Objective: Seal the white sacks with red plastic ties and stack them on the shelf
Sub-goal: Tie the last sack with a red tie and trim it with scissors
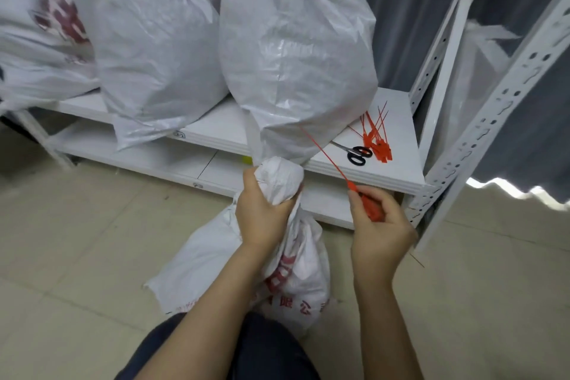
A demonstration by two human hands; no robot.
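Head: left hand (262,219) grips sack (303,259), right hand (381,233) pinches tie (369,206), scissors (356,155) on shelf (398,168)

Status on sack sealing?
Left grip holds bunched neck of white woven sack on floor. Right grip pinches red plastic tie, not yet around neck. Black-handled scissors aside on white metal shelf.

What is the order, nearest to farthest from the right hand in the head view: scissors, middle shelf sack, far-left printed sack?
From the right hand:
1. The scissors, just ahead, slightly left.
2. The middle shelf sack, up and left.
3. The far-left printed sack, at the frame's left edge.
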